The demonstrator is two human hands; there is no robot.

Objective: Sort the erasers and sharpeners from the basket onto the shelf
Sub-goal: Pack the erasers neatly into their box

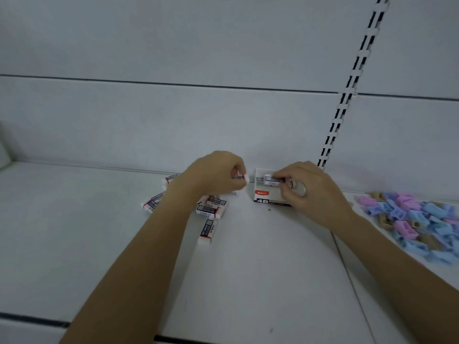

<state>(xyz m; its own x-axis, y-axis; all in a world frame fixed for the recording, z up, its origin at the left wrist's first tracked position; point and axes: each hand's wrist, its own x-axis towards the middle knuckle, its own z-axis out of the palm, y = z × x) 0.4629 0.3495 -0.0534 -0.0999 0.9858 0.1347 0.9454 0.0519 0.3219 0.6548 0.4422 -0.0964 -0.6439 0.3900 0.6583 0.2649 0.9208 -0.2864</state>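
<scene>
White shelf [248, 281]: left grip [213, 172] pinches an eraser [244, 178]; right grip [308, 187] pinches another eraser [272, 180] over the box [267, 196].

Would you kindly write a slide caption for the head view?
Right hand holds an eraser at the 4B box; left hand grips a second eraser above loose erasers.

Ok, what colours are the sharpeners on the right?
The sharpeners are blue, pink, purple, tan; head view.
</scene>
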